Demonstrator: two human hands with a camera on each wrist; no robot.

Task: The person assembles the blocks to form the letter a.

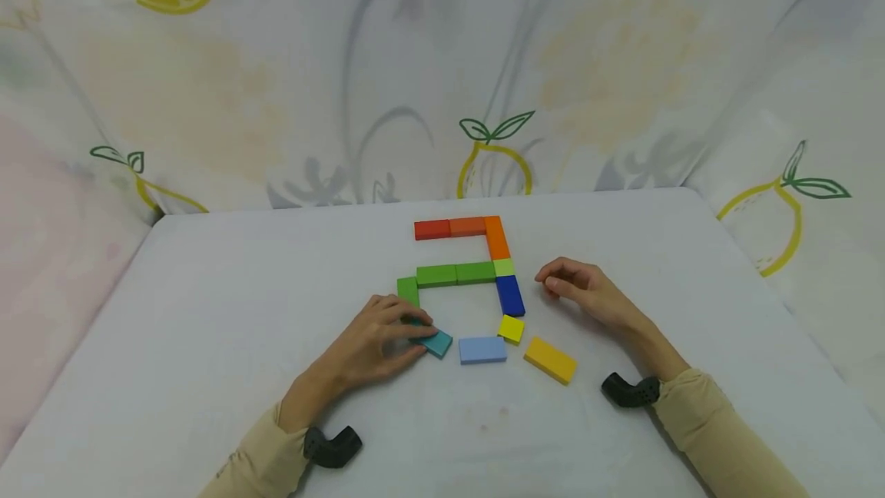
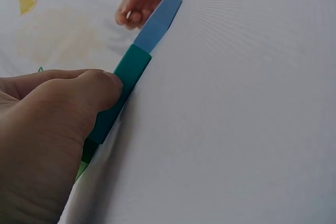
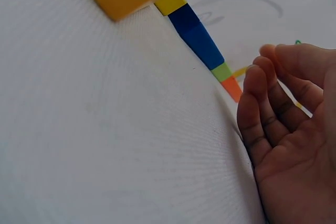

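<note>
In the head view my left hand (image 1: 376, 336) pinches a teal block (image 1: 439, 343) between thumb and fingers, at the lower left of a figure of coloured blocks. The left wrist view shows the thumb against the side of the teal block (image 2: 126, 77); the far fingers are hidden. A light blue block (image 1: 482, 350) lies right of it, a gap apart. My right hand (image 1: 588, 290) rests by the table right of the dark blue block (image 1: 510, 296), fingers loosely curled, holding nothing. A small yellow block (image 1: 512, 329) and an amber block (image 1: 550, 360) lie nearer me.
Two green blocks (image 1: 456, 274) form the middle row, with another green block (image 1: 408, 290) at its left end. Behind are red (image 1: 432, 230), red-orange (image 1: 467, 226) and orange (image 1: 497, 237) blocks, and a lime block (image 1: 503, 267). A lemon-print cloth (image 1: 290, 98) hangs behind the white table (image 1: 207, 313).
</note>
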